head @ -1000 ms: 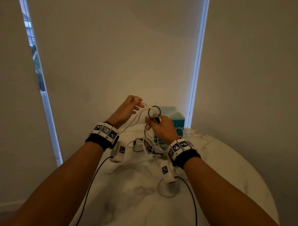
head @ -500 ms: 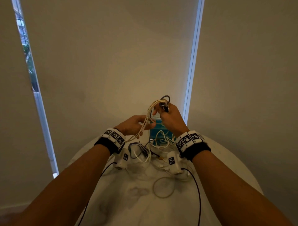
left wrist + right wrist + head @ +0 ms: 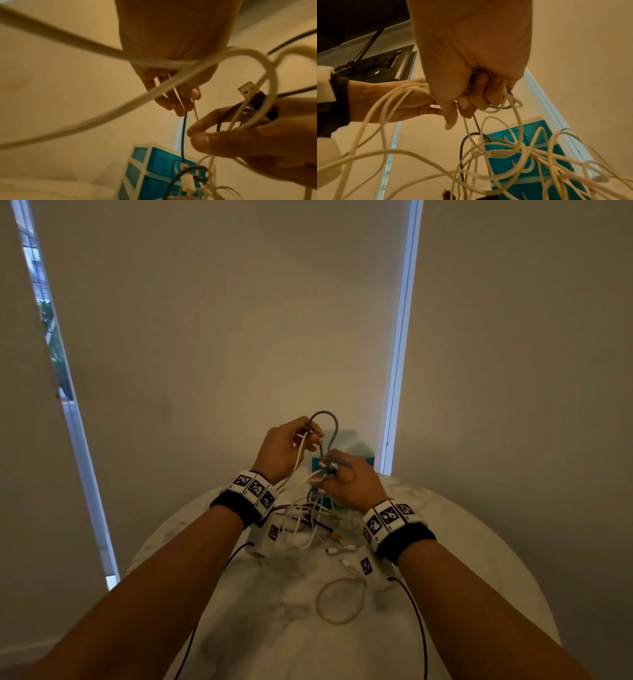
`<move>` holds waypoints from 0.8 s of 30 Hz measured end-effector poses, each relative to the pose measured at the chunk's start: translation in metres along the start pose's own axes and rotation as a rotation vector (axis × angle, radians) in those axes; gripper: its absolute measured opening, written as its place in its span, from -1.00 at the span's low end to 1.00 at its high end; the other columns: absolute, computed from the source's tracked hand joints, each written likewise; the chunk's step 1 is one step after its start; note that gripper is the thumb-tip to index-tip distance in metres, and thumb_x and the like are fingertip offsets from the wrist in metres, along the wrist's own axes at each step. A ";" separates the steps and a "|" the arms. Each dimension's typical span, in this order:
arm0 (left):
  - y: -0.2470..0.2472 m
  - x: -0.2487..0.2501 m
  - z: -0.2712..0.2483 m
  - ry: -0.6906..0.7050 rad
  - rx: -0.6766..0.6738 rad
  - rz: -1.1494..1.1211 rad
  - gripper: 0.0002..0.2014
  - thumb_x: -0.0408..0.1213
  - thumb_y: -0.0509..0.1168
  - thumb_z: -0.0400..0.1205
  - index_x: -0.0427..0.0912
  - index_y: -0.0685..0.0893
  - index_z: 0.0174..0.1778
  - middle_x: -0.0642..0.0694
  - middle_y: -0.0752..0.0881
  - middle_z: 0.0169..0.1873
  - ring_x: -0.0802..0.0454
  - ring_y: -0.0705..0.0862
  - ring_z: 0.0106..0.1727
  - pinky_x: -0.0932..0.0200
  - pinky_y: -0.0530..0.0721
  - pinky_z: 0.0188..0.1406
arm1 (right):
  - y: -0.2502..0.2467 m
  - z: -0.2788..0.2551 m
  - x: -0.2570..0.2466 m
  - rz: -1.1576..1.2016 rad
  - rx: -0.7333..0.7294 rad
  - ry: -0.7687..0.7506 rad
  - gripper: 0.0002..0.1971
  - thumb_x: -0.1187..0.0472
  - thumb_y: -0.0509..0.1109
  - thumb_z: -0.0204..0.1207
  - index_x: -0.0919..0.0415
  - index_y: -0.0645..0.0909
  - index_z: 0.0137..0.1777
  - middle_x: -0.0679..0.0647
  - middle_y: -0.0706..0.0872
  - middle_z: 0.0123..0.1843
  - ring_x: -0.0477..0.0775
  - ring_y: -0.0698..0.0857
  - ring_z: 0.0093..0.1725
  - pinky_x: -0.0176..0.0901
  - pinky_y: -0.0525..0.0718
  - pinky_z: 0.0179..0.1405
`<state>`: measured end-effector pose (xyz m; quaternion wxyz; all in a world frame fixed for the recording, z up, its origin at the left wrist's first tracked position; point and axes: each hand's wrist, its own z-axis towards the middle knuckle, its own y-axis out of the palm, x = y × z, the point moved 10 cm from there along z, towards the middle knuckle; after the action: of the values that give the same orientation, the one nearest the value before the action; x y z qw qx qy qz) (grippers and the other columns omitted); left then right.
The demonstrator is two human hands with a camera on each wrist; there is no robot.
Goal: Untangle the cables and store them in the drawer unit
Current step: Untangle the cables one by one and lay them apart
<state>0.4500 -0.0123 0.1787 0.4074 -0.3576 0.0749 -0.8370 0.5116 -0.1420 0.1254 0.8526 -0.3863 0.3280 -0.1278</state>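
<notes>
A tangle of white and dark cables [image 3: 305,518] hangs from both hands down to the round marble table [image 3: 479,542]. My left hand [image 3: 291,443] is raised and pinches a grey cable loop [image 3: 323,417] together with a white strand; in the left wrist view its fingertips [image 3: 176,104] hold a thin black cable [image 3: 182,135]. My right hand [image 3: 342,477] sits lower, fingers curled round a dark plug [image 3: 331,469] and several white strands [image 3: 513,121]. The teal drawer unit [image 3: 354,448] stands behind the hands, drawers shut.
A separate pale cable loop [image 3: 340,601] lies flat on the table in front of the tangle, with loose white connectors [image 3: 342,551] beside it. The table's far edge meets the wall and a window frame [image 3: 397,371]. Black sensor leads [image 3: 416,628] run along both forearms.
The left hand rose from below and took the top of the grey loop, while the right hand dropped lower in front of the drawer unit. More of the tangle now lies on the table.
</notes>
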 end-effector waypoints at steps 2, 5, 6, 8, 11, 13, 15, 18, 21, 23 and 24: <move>-0.010 0.002 0.000 0.036 0.062 0.070 -0.83 -0.39 0.44 0.75 -0.02 0.83 0.11 0.10 0.88 -0.10 0.22 0.86 -0.07 0.35 0.75 -0.09 | -0.004 0.000 -0.001 -0.076 0.020 -0.027 -0.62 -0.07 0.59 0.58 -0.04 0.66 0.34 0.07 0.87 0.16 0.19 0.83 0.11 0.17 0.84 0.09; -0.018 0.003 0.002 0.031 0.071 -0.007 -0.64 -0.48 0.46 0.71 -0.06 0.81 0.39 0.06 0.90 0.03 0.28 0.86 0.04 0.29 0.81 0.09 | -0.008 0.005 0.005 -0.164 0.040 -0.027 -0.60 -0.14 0.52 0.64 -0.09 0.72 0.43 0.07 0.88 0.20 0.19 0.82 0.20 0.05 0.80 0.15; -0.016 0.006 0.003 0.031 0.047 -0.059 -0.68 -0.48 0.46 0.72 -0.10 0.82 0.35 0.02 0.90 0.04 0.21 0.87 0.07 0.16 0.84 0.17 | -0.012 0.007 0.006 -0.174 0.070 -0.019 -0.58 -0.18 0.49 0.65 -0.08 0.72 0.46 0.07 0.88 0.21 0.19 0.81 0.22 -0.01 0.76 0.13; -0.011 0.017 0.003 0.048 0.020 -0.128 -0.82 -0.43 0.47 0.72 -0.16 0.86 0.19 -0.04 0.91 0.04 0.09 0.89 0.10 0.01 0.85 0.22 | -0.023 0.007 0.005 -0.208 0.172 0.009 -0.49 -0.18 0.48 0.66 -0.02 0.67 0.55 0.12 0.85 0.22 0.23 0.79 0.22 -0.02 0.68 0.07; -0.006 0.031 0.002 0.057 -0.004 -0.216 -0.88 -0.37 0.52 0.70 -0.23 0.85 0.14 -0.09 0.91 0.06 -0.01 0.89 0.14 -0.03 0.84 0.24 | -0.027 0.009 0.002 -0.166 0.236 0.017 -0.48 -0.14 0.54 0.63 0.07 0.68 0.51 0.15 0.87 0.14 0.25 0.81 0.13 0.07 0.80 0.04; -0.006 0.032 0.002 0.024 -0.002 -0.300 -0.88 -0.42 0.52 0.68 -0.27 0.84 0.12 -0.12 0.91 0.04 -0.08 0.90 0.12 -0.08 0.85 0.24 | -0.015 0.015 0.005 -0.031 0.162 0.021 -0.67 -0.07 0.57 0.60 0.06 0.80 0.28 0.12 0.90 0.04 0.24 0.84 0.06 0.08 0.83 0.00; -0.009 0.032 0.001 -0.001 0.005 -0.344 -0.88 -0.45 0.52 0.67 -0.27 0.83 0.11 -0.15 0.91 0.01 -0.11 0.90 0.10 -0.09 0.86 0.23 | -0.009 0.021 0.010 0.046 0.112 0.054 -0.83 0.02 0.60 0.58 0.07 0.84 0.06 0.09 0.90 -0.06 0.21 0.86 0.00 -0.06 0.73 -0.10; -0.016 0.021 0.001 -0.047 0.032 -0.361 -0.71 -0.47 0.54 0.66 -0.20 0.75 0.27 -0.21 0.88 0.05 -0.17 0.88 0.10 -0.02 0.87 0.13 | -0.031 0.025 0.016 0.140 0.211 0.098 -0.87 0.02 0.61 0.56 0.04 0.85 -0.01 0.10 0.89 -0.12 0.20 0.85 -0.05 -0.07 0.69 -0.13; -0.003 -0.017 -0.003 -0.241 -0.069 -0.262 -0.40 -0.23 0.66 0.57 -0.01 0.57 0.48 -0.12 0.83 0.15 -0.17 0.86 0.11 -0.05 0.90 0.01 | -0.057 0.025 0.013 0.297 0.309 0.072 -0.81 -0.04 0.58 0.59 0.07 0.84 0.01 0.09 0.89 -0.13 0.16 0.85 -0.06 0.05 0.80 -0.04; 0.018 -0.032 -0.010 -0.287 -0.227 -0.173 -0.38 0.05 0.68 0.50 0.01 0.61 0.41 -0.06 0.84 0.15 -0.15 0.88 0.11 -0.22 0.89 0.06 | -0.064 0.026 0.000 0.420 0.293 0.007 -0.77 -0.08 0.55 0.62 0.07 0.84 0.02 0.04 0.91 -0.12 0.09 0.88 -0.03 0.14 0.83 0.07; 0.028 -0.033 -0.014 -0.274 -0.298 -0.130 -0.44 0.13 0.64 0.51 0.00 0.67 0.35 -0.06 0.86 0.12 -0.11 0.89 0.06 -0.22 0.90 0.02 | -0.065 0.027 -0.006 0.483 0.273 -0.023 -0.79 -0.07 0.55 0.63 0.05 0.84 0.04 0.04 0.92 -0.11 0.08 0.90 -0.02 0.20 0.84 0.12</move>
<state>0.4717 -0.0090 0.1394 0.3015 -0.5283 0.1183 -0.7849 0.5267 -0.1674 0.1896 0.9062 -0.1797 0.3808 0.0402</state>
